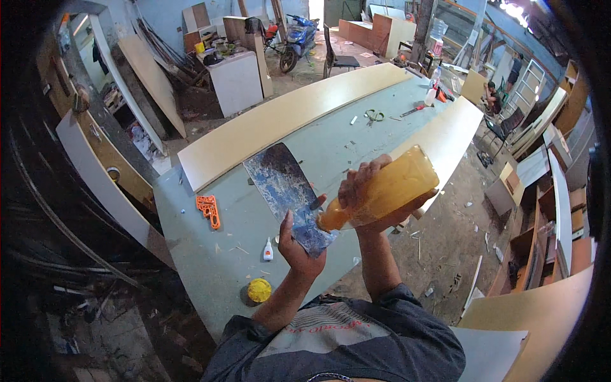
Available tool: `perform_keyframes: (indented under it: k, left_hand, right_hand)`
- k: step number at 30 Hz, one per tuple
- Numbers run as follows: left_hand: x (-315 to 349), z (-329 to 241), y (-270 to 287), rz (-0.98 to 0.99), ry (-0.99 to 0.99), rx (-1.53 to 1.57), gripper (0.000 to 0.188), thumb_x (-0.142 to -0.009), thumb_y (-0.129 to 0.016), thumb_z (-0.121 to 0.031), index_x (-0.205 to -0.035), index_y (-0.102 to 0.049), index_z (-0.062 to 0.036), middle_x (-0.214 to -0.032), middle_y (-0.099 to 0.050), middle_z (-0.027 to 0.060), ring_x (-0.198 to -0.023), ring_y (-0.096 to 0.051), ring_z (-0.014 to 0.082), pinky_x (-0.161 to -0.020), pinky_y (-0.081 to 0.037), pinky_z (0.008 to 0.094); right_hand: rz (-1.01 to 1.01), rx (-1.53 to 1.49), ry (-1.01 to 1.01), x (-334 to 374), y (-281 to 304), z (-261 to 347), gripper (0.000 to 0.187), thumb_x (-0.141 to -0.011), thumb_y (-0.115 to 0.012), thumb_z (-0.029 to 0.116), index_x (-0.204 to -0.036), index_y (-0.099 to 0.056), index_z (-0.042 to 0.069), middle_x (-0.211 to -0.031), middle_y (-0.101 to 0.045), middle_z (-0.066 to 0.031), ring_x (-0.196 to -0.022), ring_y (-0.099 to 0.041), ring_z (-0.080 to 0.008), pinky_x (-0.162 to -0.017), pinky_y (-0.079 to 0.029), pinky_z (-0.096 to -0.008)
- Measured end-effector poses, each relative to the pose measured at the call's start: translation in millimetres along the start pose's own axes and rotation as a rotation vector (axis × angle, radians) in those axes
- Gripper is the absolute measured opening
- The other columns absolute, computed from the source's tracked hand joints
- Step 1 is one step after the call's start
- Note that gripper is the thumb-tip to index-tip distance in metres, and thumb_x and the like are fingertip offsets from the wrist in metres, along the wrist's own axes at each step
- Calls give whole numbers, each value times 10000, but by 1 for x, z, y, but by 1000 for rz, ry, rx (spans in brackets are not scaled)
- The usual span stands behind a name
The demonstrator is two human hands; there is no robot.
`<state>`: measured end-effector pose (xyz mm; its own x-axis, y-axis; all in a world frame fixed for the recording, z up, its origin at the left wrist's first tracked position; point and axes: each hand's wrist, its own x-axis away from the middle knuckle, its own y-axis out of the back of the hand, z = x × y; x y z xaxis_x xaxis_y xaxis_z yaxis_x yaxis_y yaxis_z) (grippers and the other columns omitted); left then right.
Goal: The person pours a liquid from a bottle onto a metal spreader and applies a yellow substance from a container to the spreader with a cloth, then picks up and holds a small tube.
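Observation:
My left hand (301, 249) grips the near end of a flat, worn blue sheet (280, 181) with pale smears, tilted above the table. My right hand (366, 181) is wrapped round a large clear bottle of yellow-orange liquid (404, 184). The bottle lies tilted, its neck down to the left at the sheet's near end; whether anything flows out I cannot tell. Left of the sheet is an orange pistol-shaped tool (208, 211). Nearer to me are a small white squeeze bottle (268, 250) and a round yellow object (259, 290).
The grey-green table (191, 254) bears two long pale boards, one along the far left (286, 118) and one at right (455, 140). Scissors (374, 116) and a spray bottle (431, 95) lie farther off. Wood panels (560, 204) crowd the right; a person (491, 95) sits beyond.

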<state>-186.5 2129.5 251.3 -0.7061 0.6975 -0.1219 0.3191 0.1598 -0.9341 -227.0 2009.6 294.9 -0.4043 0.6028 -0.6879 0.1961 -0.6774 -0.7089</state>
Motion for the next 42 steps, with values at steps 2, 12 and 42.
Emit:
perform_keyframes:
  k: [2,12,42]
  left_hand:
    - [0,0,3,-8,13,-14,573,-994,-352,-327,-1479,-280,-30,-1444,-441,188,-1252,-524,343,-1098,-368,488]
    - [2,6,1,47,-7,25,554,-1029,-306,-358,-1451,-310,1,-1423,-459,197,-1181,-578,300,-942,-531,427]
    - [6,4,2,85,166,142,472,-1009,-405,-252,-1419,-362,-23,-1374,-513,176,-1211,-552,320,-1036,-442,477]
  right_hand:
    - [89,-16,-5,-5,4,7,982,-711,-372,951,-989,-477,15,-720,-511,-102,-559,-526,-218,-506,-470,-382]
    - [86,-75,-119,-16,10,23,895,-771,-432,879,-1006,-493,17,-747,-516,-90,-574,-489,-202,-498,-430,-351]
    - [86,19,-133,41,21,16,516,-906,-528,618,-1064,-423,138,-830,-528,-101,-602,-517,-253,-590,-520,-406]
